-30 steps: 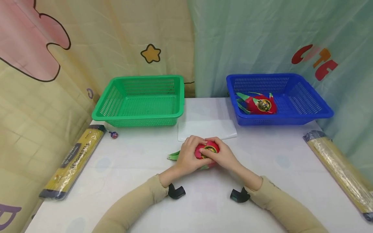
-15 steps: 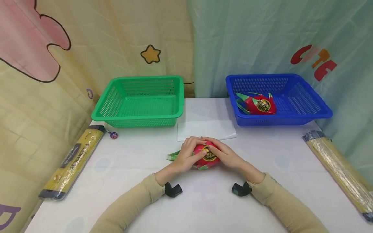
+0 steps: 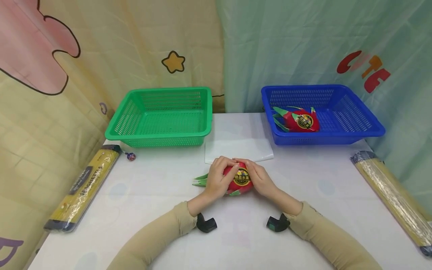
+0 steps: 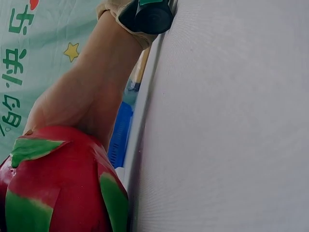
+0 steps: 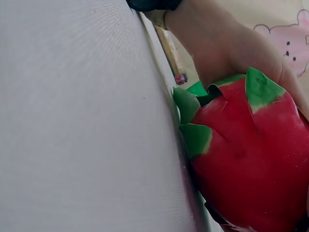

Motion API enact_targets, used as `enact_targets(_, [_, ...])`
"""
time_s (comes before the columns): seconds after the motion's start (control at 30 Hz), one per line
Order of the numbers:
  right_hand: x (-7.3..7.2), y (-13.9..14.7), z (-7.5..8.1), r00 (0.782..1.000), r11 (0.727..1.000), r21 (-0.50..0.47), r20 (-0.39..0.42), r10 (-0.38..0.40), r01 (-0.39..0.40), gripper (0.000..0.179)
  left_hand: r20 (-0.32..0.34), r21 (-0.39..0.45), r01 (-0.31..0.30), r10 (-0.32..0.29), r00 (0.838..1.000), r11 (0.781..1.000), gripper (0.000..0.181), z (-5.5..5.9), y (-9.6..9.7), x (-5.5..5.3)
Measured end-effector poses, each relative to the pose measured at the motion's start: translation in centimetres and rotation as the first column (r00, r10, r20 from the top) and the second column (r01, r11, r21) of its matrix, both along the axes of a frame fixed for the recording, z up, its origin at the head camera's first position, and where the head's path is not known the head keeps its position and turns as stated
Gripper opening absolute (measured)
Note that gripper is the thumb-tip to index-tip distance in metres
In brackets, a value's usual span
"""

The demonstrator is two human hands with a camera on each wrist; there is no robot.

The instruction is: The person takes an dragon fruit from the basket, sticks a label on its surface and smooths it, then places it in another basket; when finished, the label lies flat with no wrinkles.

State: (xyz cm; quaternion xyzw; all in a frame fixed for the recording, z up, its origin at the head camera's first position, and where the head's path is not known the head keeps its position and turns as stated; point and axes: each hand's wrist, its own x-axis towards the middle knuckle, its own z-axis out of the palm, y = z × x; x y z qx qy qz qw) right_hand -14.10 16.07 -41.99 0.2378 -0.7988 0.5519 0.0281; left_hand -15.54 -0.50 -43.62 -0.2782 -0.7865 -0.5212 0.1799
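A red dragon fruit (image 3: 242, 178) with green leaf tips and a round black-and-gold sticker lies on the white table, its leafy end to the left. My left hand (image 3: 218, 179) wraps its leafy side, thumb along the top toward the sticker. The right hand (image 3: 261, 179) cups the rounded end, fingers over the far side. The left wrist view shows the right hand (image 4: 79, 99) behind the red skin of the fruit (image 4: 67, 179). In the right wrist view the left hand (image 5: 236, 53) rests along the fruit (image 5: 251, 154). Most fingertips are hidden behind it.
A green basket (image 3: 158, 141) stands at the back left. The blue basket (image 3: 337, 139) at the back right holds another dragon fruit (image 3: 302, 120). Spaghetti packs (image 3: 84, 187) line both table sides. A small lollipop (image 3: 131, 156) and a white sheet (image 3: 236, 149) lie near the baskets.
The dragon fruit has turned slightly between my hands, so its sticker faces up more fully. My right thumb has slid off the sticker to the right; the left thumb has shifted up.
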Motion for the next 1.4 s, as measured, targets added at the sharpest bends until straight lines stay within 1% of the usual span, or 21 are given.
enact_targets(0.03, [0.2,-0.1,0.4,1.000,1.000,-0.001,0.010,-0.002,0.002,0.035,0.001,-0.004,-0.004,0.004,1.000,1.000,0.011,0.0,0.0,0.0])
enact_targets(0.1, [0.1,0.0,0.2,1.000,1.000,0.006,-0.007,0.014,-0.013,0.034,0.008,-0.009,-0.013,0.013,1.000,1.000,0.012,0.1,0.0,0.1])
enact_targets(0.2, [0.2,0.1,0.5,0.998,0.998,0.021,0.021,0.055,-0.055,0.034,0.018,-0.010,-0.023,0.023,1.000,1.000,0.015,0.1,0.0,0.1])
enact_targets(0.27, [0.2,0.2,0.5,0.996,0.996,0.043,0.035,0.080,-0.081,0.046,0.023,-0.008,-0.034,0.035,0.999,0.999,0.017,0.1,0.0,0.1])
enact_targets(0.33, [0.3,0.3,0.8,0.992,0.994,0.066,0.093,0.085,-0.091,0.060,0.033,-0.011,-0.044,0.044,0.998,0.999,0.016,0.1,0.0,0.2])
enact_targets(0.4, [-0.2,0.6,-0.1,0.985,0.991,0.065,0.133,0.106,-0.115,0.071,0.051,-0.011,-0.057,0.058,0.997,0.998,0.017,0.1,0.1,0.4])
enact_targets(0.43, [-0.4,0.8,-0.5,0.982,0.990,0.072,0.154,0.112,-0.124,0.073,0.061,-0.012,-0.065,0.065,0.996,0.998,0.020,0.1,0.1,0.5])
enact_targets(0.5, [-0.9,1.2,-1.3,0.969,0.986,0.065,0.202,0.138,-0.154,0.073,0.073,-0.015,-0.076,0.077,0.994,0.997,0.025,0.1,0.2,0.5])
enact_targets(0.57, [-1.1,1.5,-1.3,0.955,0.980,0.051,0.238,0.177,-0.194,0.070,0.069,-0.022,-0.086,0.087,0.994,0.996,0.028,0.0,0.2,0.5])
enact_targets(0.63, [-1.2,1.8,-1.3,0.944,0.973,0.042,0.254,0.211,-0.229,0.067,0.049,-0.034,-0.088,0.090,0.995,0.996,0.026,0.0,0.3,0.4])
enact_targets(0.73, [-1.4,2.1,-1.2,0.935,0.960,0.022,0.236,0.265,-0.278,0.060,0.010,-0.052,-0.079,0.080,0.997,0.995,0.022,0.0,0.3,0.3])
enact_targets(0.8, [-1.4,2.1,-1.2,0.940,0.959,0.031,0.208,0.270,-0.283,0.055,-0.013,-0.060,-0.072,0.071,0.997,0.996,0.020,0.0,0.3,0.2])
enact_targets(0.9, [-1.3,1.8,-1.0,0.957,0.964,0.063,0.152,0.247,-0.259,0.049,-0.032,-0.068,-0.063,0.061,0.998,0.996,0.018,0.1,0.2,-0.1])
enact_targets(0.97, [-1.1,1.5,-0.8,0.969,0.972,0.078,0.125,0.212,-0.223,0.047,-0.035,-0.070,-0.060,0.058,0.998,0.996,0.018,0.1,0.1,-0.2])
enact_targets(1.13, [-0.7,0.7,-0.7,0.988,0.989,0.057,0.079,0.130,-0.135,0.041,-0.014,-0.057,-0.066,0.066,0.998,0.996,0.015,0.1,0.0,-0.2])
enact_targets(1.23, [-0.6,0.4,-1.1,0.996,0.996,0.046,0.054,0.073,-0.075,0.038,-0.006,-0.059,-0.074,0.073,0.997,0.996,0.016,0.1,0.0,-0.2])
enact_targets(1.3, [-0.5,0.3,-1.3,0.998,0.999,0.034,0.044,0.035,-0.036,0.036,-0.010,-0.081,-0.068,0.067,0.998,0.994,0.015,0.1,0.0,-0.1])
enact_targets(1.4, [-0.4,0.2,-1.6,0.997,0.999,0.012,0.070,-0.040,0.039,0.036,-0.003,-0.131,-0.039,0.039,0.999,0.991,0.025,0.2,-0.1,0.0])
